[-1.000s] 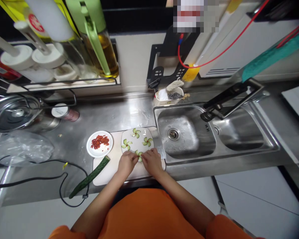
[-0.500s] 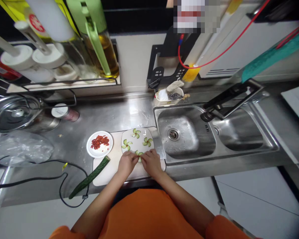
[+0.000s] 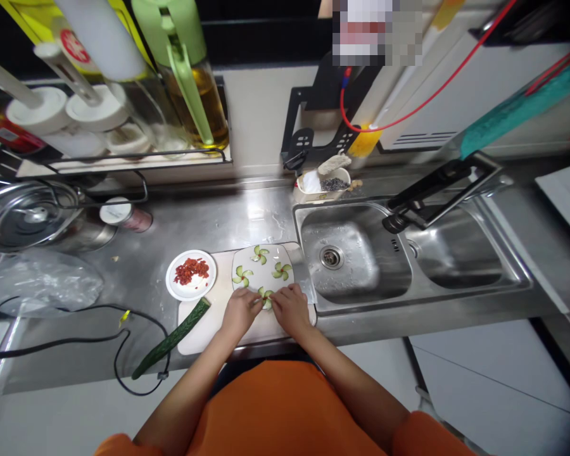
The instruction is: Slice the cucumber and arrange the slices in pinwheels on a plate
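Note:
A white square plate [image 3: 261,260] with rounded corners lies on a pale cutting board [image 3: 204,332]. Thin cucumber slices [image 3: 281,271] are fanned on it as pinwheels, some with a red bit at the centre. At the plate's near edge, my left hand [image 3: 242,310] and my right hand [image 3: 291,310] meet from either side over another cucumber pinwheel [image 3: 266,296]. Both have their fingers drawn together, fingertips on its slices and partly hiding them. Left of the board, a small round white plate [image 3: 175,288] holds chopped red pieces [image 3: 190,271].
A long cucumber [image 3: 171,339] rests across the board's left edge and the counter. To the right is a double sink [image 3: 361,253] with a black faucet [image 3: 408,196]. A black cable [image 3: 118,354], plastic bag [image 3: 42,282] and pot [image 3: 85,237] occupy the left side.
My fingertips have parted slightly around the near pinwheel, so more of its slices show. The plates and the long cucumber stay put.

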A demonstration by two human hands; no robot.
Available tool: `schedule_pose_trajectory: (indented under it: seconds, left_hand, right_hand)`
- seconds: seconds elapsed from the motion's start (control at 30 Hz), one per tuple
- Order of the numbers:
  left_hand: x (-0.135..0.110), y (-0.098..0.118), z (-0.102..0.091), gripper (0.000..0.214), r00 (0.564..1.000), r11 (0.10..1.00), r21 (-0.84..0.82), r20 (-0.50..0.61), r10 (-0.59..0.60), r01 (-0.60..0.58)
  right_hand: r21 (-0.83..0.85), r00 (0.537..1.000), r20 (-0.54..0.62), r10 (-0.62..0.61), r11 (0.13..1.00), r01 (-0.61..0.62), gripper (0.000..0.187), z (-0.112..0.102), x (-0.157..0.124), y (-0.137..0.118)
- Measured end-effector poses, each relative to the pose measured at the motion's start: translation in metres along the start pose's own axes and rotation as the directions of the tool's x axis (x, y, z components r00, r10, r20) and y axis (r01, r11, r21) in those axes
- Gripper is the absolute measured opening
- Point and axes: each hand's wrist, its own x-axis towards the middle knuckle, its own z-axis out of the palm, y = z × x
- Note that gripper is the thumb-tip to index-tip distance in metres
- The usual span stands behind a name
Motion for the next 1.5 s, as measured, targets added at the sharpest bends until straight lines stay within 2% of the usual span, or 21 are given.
schedule_pose_trajectory:
  seconds: [0.1,0.23,0.4,0.53,0.7,0.87,1.0,1.13,1.5]
  left_hand:
    - [-0.003,-0.002,-0.006,0.014,0.999,1.000,-0.003,-0.041,-0.020,0.020]
    - [-0.013,-0.009,-0.020,0.016,0.986,0.994,-0.018,-0.127,-0.110,0.108]
    - [-0.031,-0.018,-0.032,0.026,0.931,0.955,-0.078,-0.210,-0.298,0.287]
    - [-0.038,-0.020,-0.027,0.040,0.861,0.851,-0.274,-0.123,-0.494,0.449]
    - [-0.033,-0.015,-0.012,0.046,0.772,0.611,-0.566,0.074,-0.631,0.554]
    - [-0.024,-0.009,0.001,0.049,0.753,0.351,-0.789,0.203,-0.626,0.505]
    - [-0.023,-0.011,0.006,0.048,0.743,0.247,-0.841,0.243,-0.624,0.482]
    - [-0.024,-0.013,0.007,0.046,0.743,0.199,-0.864,0.256,-0.618,0.463]
    - [-0.023,-0.012,0.008,0.046,0.747,0.208,-0.868,0.239,-0.621,0.451]
  right_hand:
    - [0.005,0.999,-0.038,0.015,1.000,-0.015,0.017,-0.002,-0.001,0.003]
    - [0.012,0.994,-0.104,0.045,0.999,-0.044,0.017,-0.007,-0.005,0.013]
    - [0.033,0.971,-0.165,0.172,0.985,-0.169,0.018,-0.015,-0.010,0.027]
    - [0.049,0.950,-0.155,0.272,0.962,-0.268,0.024,-0.020,-0.011,0.031]
    - [0.027,0.938,-0.083,0.336,0.942,-0.335,0.028,-0.019,-0.008,0.027]
    - [0.032,0.923,-0.060,0.379,0.925,-0.378,0.031,-0.014,-0.005,0.024]
    - [0.063,0.923,-0.083,0.376,0.926,-0.372,0.032,-0.011,-0.005,0.028]
    - [0.097,0.927,-0.102,0.360,0.931,-0.351,0.033,-0.008,-0.004,0.031]
    - [0.175,0.915,-0.116,0.387,0.915,-0.364,0.033,-0.008,0.000,0.033]
